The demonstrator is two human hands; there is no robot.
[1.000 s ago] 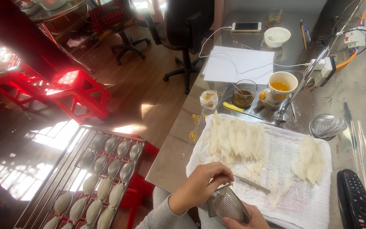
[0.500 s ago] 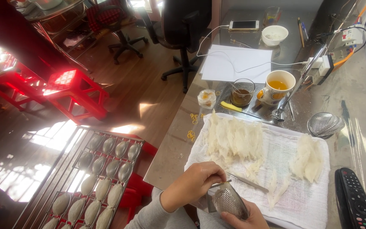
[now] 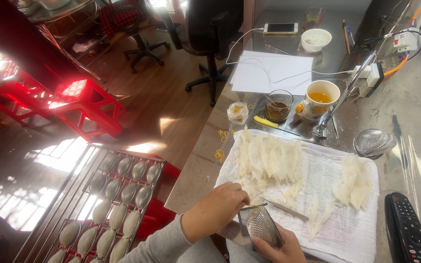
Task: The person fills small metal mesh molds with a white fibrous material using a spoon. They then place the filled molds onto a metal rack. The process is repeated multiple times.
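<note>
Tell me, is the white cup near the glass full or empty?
Partly full: the white cup holds yellow-orange liquid below its rim.

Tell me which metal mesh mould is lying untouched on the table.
The mesh mould by the towel's far right corner; the other mould is held in both hands.

Bare towel (image 3: 361, 219) lies open at lower right, between the white heaps (image 3: 271, 160) and the remote (image 3: 408, 229). Upper centre is crowded — glass (image 3: 278, 105), mug (image 3: 317, 99), metal rod (image 3: 347, 95) and cables block the worktop (image 3: 410, 107).
</note>
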